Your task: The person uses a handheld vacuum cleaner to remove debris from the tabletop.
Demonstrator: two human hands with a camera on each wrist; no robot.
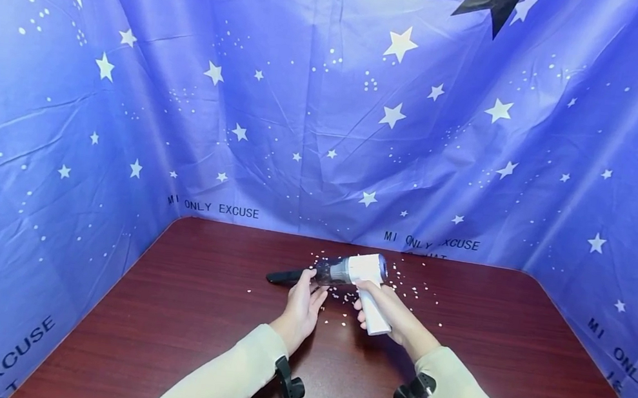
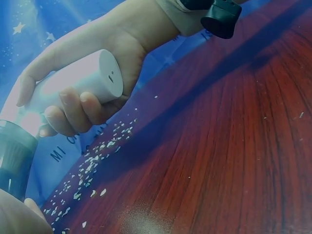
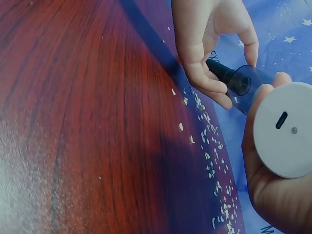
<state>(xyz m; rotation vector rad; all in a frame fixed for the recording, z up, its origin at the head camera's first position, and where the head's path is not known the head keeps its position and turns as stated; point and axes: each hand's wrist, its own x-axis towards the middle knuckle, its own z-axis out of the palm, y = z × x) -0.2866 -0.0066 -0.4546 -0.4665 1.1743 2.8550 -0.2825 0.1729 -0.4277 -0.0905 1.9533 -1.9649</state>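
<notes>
A white handheld vacuum cleaner [image 1: 365, 269] is held over the table, its long black nozzle [image 1: 283, 277] pointing left. My right hand [image 1: 400, 316] grips the white handle [image 2: 73, 78], fingers wrapped round it. At the front, my left hand [image 1: 300, 307] holds the see-through dust cup [image 3: 246, 85] near the nozzle's base, thumb on one side and fingertips on the other. Small white scraps [image 2: 88, 165] lie scattered on the table beneath and behind the vacuum cleaner. A charging port [image 3: 281, 120] shows in the handle's round end.
The dark red wood-grain table [image 1: 176, 339] spreads under both arms. A blue curtain [image 1: 318, 95] with white stars surrounds its back and sides. Each sleeved forearm wears a black wrist camera, the left one [image 1: 291, 381] and the right one [image 1: 414, 390].
</notes>
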